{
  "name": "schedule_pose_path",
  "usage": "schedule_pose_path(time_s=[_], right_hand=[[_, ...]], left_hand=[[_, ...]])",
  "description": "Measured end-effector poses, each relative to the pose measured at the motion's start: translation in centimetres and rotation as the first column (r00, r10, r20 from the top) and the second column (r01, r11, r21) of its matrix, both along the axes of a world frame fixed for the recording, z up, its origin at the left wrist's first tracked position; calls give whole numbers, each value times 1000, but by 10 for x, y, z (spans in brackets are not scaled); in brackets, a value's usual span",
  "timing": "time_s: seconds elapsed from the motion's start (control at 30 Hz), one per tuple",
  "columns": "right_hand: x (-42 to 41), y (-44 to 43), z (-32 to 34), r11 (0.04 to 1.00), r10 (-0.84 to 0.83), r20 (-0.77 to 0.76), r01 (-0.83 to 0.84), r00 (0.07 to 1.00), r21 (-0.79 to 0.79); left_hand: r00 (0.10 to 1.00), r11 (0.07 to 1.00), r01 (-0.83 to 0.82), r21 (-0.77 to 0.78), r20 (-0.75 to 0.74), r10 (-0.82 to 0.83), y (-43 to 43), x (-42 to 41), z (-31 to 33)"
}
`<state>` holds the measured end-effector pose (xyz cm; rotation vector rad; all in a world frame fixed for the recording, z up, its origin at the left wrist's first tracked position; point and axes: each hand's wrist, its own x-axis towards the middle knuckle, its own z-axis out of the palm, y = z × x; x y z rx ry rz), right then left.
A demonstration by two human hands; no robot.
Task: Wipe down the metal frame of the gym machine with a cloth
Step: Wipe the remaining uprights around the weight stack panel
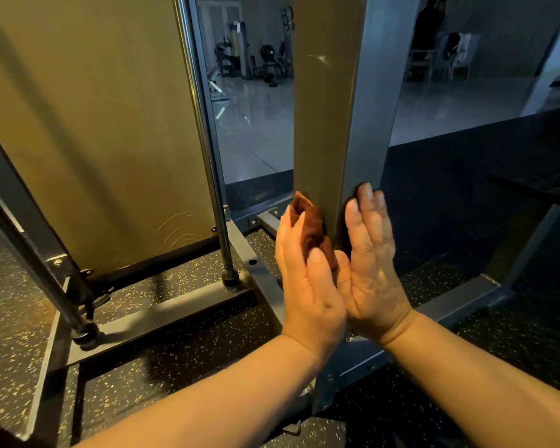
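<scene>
A broad upright metal post [330, 108] of the gym machine frame rises in the middle of the head view. My left hand [307, 286] presses a small brown cloth [312, 227] against the post's lower left face, thumb over the cloth. My right hand [372, 263] lies flat with fingers together on the post's lower right face and holds nothing. The two hands touch at their heels and hide the post's foot.
A large flat panel [94, 124] stands at the left with a chrome guide rod [207, 156] beside it. Dark base bars [162, 305] and a slanted strut [29, 240] cross the speckled rubber floor [10, 312]. Other machines and a seated person show far behind.
</scene>
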<state>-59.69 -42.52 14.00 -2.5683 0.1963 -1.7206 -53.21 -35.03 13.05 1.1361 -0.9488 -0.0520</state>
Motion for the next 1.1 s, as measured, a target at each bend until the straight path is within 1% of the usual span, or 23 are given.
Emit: schedule_pose_path(time_s=[0.07,0.1,0.2,0.23,0.33,0.43,0.53,0.6,0.7,0.8,0.9,1.0,1.1], right_hand=[[-5,-4,5,997,-51,-27,49,998,-60],[-7,-6,9,995,-66,-43,63,997,-72],[-7,-9,27,997,-54,-44,52,998,-50],[-5,-8,32,998,-41,-34,40,999,-42],[1,-1,38,1000,10,-5,-10,1000,8],[2,4,34,998,42,2,-42,999,36],[1,3,34,998,40,-12,-39,999,46],[1,4,34,997,38,-16,-37,999,71],[3,6,35,998,44,-1,-44,999,54],[5,8,35,997,37,-3,-37,999,75],[5,9,33,996,38,2,-38,999,81],[2,8,34,996,38,-13,-37,999,83],[3,8,36,995,50,-11,-49,999,82]], left_hand=[[998,999,-31,22,63,29,3,-3,-20],[997,998,-51,35,67,48,4,-5,-27],[998,996,-60,73,-12,61,6,-7,-14],[998,996,-61,66,-5,62,5,-4,-3],[994,999,-55,-3,91,55,-1,9,22],[1000,998,-8,-66,18,9,-3,5,16],[998,1000,-10,-14,59,10,6,-4,-14],[996,999,-4,33,88,1,10,-2,-22],[999,999,0,43,38,-2,8,5,-3],[999,999,-29,42,47,27,4,10,10],[997,999,-25,23,74,23,7,6,-7],[997,996,-48,69,65,44,8,-2,-15],[999,995,-43,89,21,41,9,2,12]])
